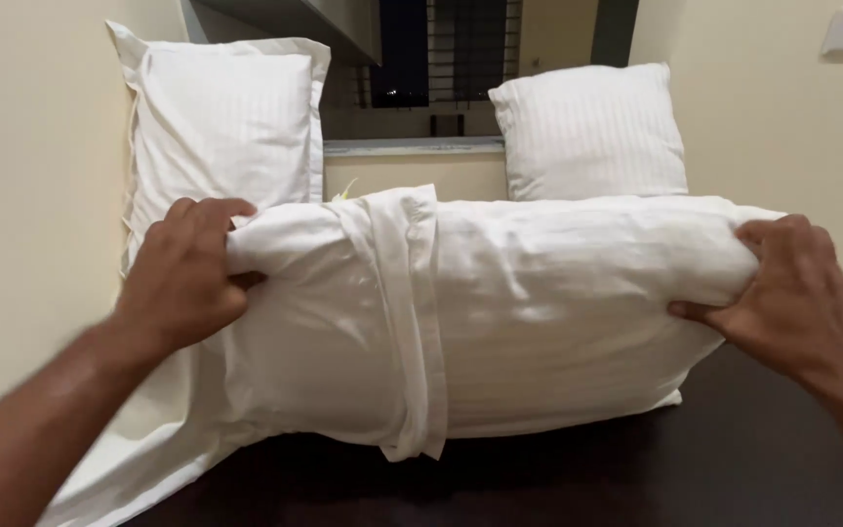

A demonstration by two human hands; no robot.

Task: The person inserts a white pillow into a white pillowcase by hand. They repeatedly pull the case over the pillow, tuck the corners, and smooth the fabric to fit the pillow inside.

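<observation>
A long white pillow in a white pillowcase lies crosswise in front of me, its case bunched in a fold near the left third. My left hand grips the pillow's left end, fingers curled over the top edge. My right hand grips the right end, with the thumb underneath. The loose end of the pillowcase hangs down at the lower left.
Two more white striped pillows lean against the back: a large one at the left wall and a smaller one below the window. A dark surface lies beneath. Cream walls stand close on both sides.
</observation>
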